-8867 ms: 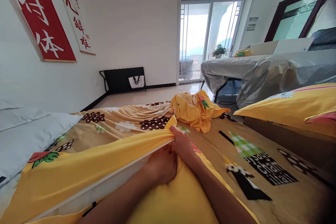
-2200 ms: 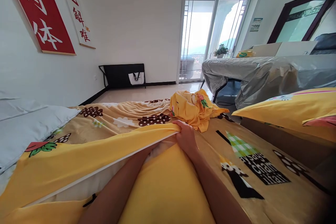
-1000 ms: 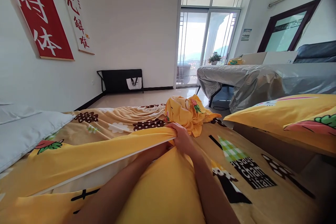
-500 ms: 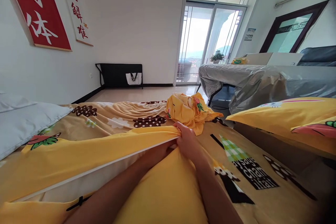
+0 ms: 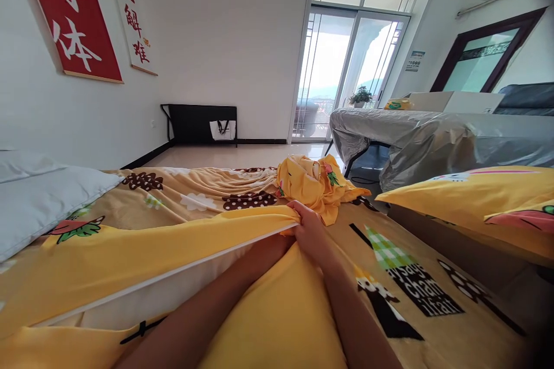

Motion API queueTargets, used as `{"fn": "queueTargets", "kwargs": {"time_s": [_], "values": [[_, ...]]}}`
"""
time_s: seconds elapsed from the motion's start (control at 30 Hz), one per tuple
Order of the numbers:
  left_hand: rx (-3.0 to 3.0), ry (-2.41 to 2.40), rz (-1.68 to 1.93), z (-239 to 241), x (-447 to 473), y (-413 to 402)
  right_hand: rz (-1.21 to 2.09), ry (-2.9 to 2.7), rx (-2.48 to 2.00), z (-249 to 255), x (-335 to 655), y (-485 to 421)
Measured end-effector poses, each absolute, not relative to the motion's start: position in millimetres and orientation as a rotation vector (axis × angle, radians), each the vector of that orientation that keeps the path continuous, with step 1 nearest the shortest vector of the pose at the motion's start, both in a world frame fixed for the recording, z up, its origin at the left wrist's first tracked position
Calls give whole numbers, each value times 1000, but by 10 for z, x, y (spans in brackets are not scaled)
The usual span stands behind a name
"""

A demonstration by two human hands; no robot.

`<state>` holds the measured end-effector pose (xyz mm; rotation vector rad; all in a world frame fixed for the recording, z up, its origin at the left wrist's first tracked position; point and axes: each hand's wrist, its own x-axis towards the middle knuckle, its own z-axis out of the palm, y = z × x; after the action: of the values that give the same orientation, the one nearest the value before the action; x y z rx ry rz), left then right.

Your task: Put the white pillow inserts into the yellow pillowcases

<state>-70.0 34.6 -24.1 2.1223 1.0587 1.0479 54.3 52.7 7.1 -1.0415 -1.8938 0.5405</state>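
A yellow pillowcase [image 5: 142, 251] with a white zipper edge lies across the bed in front of me, with a pillow inside showing as a pale band. My right hand [image 5: 309, 230] is closed, pinching the far corner of the pillowcase opening. My left hand [image 5: 266, 245] reaches into the opening beside it; its fingers are hidden under the fabric.
A crumpled yellow cloth [image 5: 318, 184] lies just beyond my hands on the patterned bedsheet [image 5: 411, 282]. A white pillow [image 5: 38, 196] rests at the left, a yellow pillow [image 5: 480, 202] at the right. A grey covered table [image 5: 433, 135] stands behind.
My hands stay at the pillowcase corner. The left hand, seen outside earlier, now sits deeper under the fabric. The view has shifted slightly.
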Motion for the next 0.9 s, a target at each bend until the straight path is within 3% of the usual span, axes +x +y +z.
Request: {"fn": "queueTargets", "kwargs": {"time_s": [0.23,0.9], "values": [[2104,1009,1028,-263,-778,318,384,-1953,-1307,61,559,568],[2160,1345,1127,-349,-788,246,449,-1899,-1042,36,574,593]]}}
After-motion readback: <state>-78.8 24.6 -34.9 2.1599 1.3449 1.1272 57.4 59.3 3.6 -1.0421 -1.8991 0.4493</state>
